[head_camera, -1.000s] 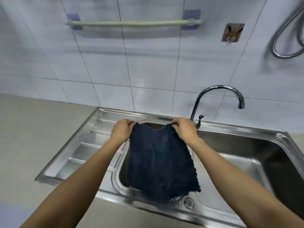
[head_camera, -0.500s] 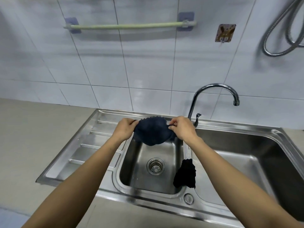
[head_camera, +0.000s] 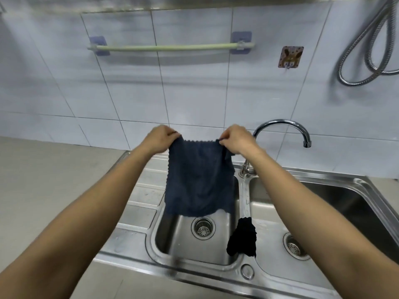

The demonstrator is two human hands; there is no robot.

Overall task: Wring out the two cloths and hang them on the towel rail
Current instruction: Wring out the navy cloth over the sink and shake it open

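A dark blue cloth point(head_camera: 199, 180) hangs spread out above the left sink basin. My left hand point(head_camera: 162, 139) pinches its top left corner and my right hand point(head_camera: 236, 139) pinches its top right corner. A second, black cloth point(head_camera: 243, 238) lies bunched over the divider between the two basins. The pale green towel rail point(head_camera: 166, 48) is on the tiled wall above and beyond my hands, with nothing on it.
The steel double sink point(head_camera: 356, 186) has a drainboard point(head_camera: 140, 203) at left and a curved tap point(head_camera: 280, 130) behind the divider. A metal shower hose point(head_camera: 367, 50) loops on the wall at right, beside a small wall hook point(head_camera: 290, 57).
The blue cloth was bunched between my hands half a second ago; now it hangs open. Both hands have risen from the sink towards the wall.
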